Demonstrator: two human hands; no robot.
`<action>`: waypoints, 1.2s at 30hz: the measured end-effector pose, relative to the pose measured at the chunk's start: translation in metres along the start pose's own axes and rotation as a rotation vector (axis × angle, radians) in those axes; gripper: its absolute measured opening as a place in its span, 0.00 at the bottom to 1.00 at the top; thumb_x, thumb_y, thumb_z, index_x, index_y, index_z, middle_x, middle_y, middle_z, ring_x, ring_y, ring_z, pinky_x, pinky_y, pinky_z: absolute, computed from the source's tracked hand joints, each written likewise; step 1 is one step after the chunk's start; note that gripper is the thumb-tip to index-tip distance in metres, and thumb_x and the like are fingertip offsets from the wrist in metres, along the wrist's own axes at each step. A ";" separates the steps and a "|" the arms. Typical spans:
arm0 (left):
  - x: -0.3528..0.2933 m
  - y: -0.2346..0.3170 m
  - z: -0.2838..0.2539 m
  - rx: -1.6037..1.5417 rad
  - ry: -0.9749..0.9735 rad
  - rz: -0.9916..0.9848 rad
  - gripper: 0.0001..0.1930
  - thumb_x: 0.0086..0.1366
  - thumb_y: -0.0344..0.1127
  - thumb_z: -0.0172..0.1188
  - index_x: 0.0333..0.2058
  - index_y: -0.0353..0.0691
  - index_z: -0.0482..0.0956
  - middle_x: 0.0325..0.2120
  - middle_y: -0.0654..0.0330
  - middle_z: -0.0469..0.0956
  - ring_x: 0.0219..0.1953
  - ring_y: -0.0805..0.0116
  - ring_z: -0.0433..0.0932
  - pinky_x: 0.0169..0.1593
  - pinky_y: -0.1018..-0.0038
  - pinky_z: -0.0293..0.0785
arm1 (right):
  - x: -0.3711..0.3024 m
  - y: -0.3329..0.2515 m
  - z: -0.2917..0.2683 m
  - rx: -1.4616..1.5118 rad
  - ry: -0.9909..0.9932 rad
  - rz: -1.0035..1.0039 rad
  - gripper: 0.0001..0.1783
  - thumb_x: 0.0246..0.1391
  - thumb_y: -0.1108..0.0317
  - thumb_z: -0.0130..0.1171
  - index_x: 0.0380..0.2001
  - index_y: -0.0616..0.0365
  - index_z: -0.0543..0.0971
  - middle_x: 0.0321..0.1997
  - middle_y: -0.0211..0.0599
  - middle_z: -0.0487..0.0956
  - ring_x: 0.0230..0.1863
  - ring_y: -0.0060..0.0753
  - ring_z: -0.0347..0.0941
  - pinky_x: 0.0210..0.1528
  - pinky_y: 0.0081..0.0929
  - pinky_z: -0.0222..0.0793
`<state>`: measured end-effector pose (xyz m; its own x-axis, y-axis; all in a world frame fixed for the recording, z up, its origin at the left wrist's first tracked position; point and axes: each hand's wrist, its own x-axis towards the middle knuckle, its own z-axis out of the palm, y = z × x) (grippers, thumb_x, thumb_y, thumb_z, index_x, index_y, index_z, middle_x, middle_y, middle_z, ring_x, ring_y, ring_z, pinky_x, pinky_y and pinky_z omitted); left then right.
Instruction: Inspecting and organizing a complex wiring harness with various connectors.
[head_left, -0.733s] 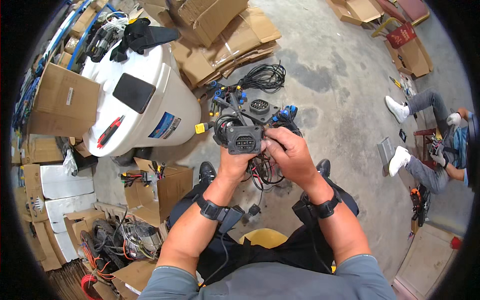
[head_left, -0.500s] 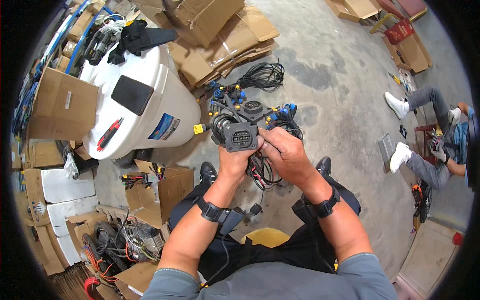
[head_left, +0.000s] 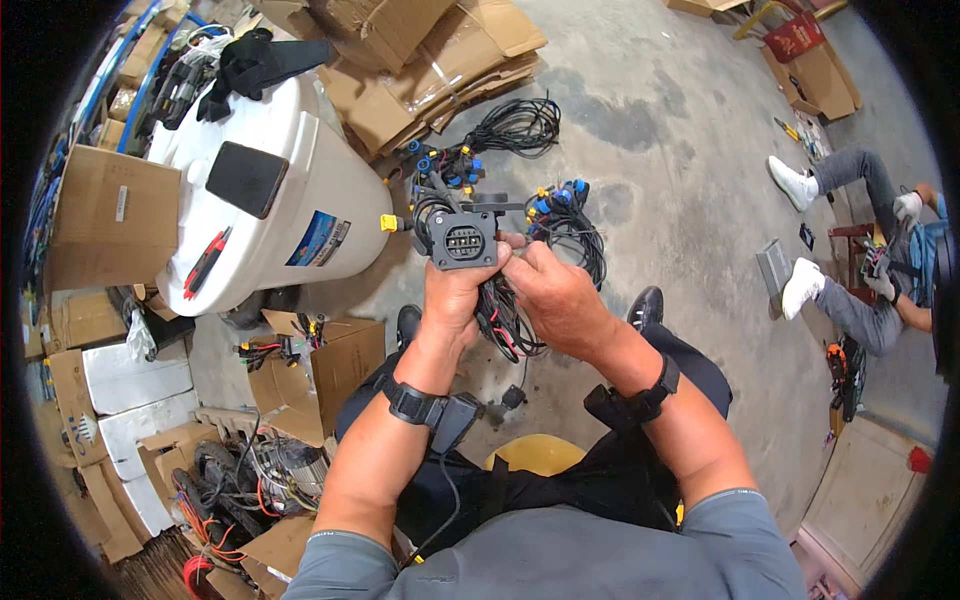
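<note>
My left hand (head_left: pixel 452 297) grips a square black socket connector (head_left: pixel 463 241) from below, its slotted face with metal contacts turned up towards me. Close by on the right, my right hand (head_left: pixel 556 296) is closed, thumb and fingertips pinched at the socket's lower right corner. Whatever lies between those fingertips is hidden. A bundle of black cables (head_left: pixel 507 318) with some red wire hangs below and between the hands. Left of the socket, a yellow plug (head_left: pixel 390 223) sticks out. Beyond it, black cables with blue and yellow connectors (head_left: pixel 568 196) lie on the floor.
A white tub (head_left: pixel 340 180) at left carries a phone (head_left: pixel 246 180), red-black pliers (head_left: pixel 206 262) and black cloth (head_left: pixel 262 70). Flattened cardboard (head_left: pixel 440 75) lies behind. Boxes of wires and motor parts (head_left: pixel 290 470) stand lower left. Another person with gloved hands (head_left: pixel 908 207) sits at right.
The socket has come slightly towards me and left, its face tilting up more. My right hand has shifted down and left with it. The whole view has moved slightly.
</note>
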<state>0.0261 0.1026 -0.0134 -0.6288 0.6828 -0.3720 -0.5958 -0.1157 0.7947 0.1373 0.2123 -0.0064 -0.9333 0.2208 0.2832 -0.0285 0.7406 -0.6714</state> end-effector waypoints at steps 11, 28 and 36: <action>-0.001 0.010 -0.009 -0.089 -0.013 0.179 0.14 0.54 0.25 0.62 0.41 0.32 0.75 0.33 0.52 0.80 0.36 0.60 0.80 0.43 0.67 0.78 | 0.005 0.001 0.007 0.031 0.181 -0.145 0.20 0.48 0.77 0.53 0.47 0.56 0.75 0.31 0.41 0.72 0.32 0.46 0.73 0.35 0.38 0.71; -0.003 0.028 -0.013 -0.086 -0.214 0.208 0.14 0.58 0.34 0.64 0.40 0.40 0.71 0.23 0.64 0.66 0.29 0.66 0.69 0.49 0.58 0.70 | -0.002 0.020 0.003 0.168 0.092 -0.039 0.07 0.53 0.68 0.58 0.31 0.60 0.76 0.29 0.44 0.73 0.36 0.49 0.73 0.38 0.39 0.70; -0.010 0.054 -0.030 -0.229 -0.462 0.218 0.15 0.62 0.44 0.62 0.37 0.40 0.70 0.21 0.65 0.63 0.24 0.69 0.65 0.35 0.67 0.64 | -0.009 0.055 -0.013 0.013 -0.051 0.314 0.20 0.60 0.57 0.51 0.46 0.63 0.75 0.40 0.52 0.78 0.44 0.51 0.74 0.49 0.37 0.68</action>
<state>-0.0147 0.0675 0.0192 -0.4964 0.8645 0.0789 -0.6020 -0.4083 0.6862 0.1486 0.2597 -0.0368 -0.9139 0.4051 0.0265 0.2596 0.6333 -0.7290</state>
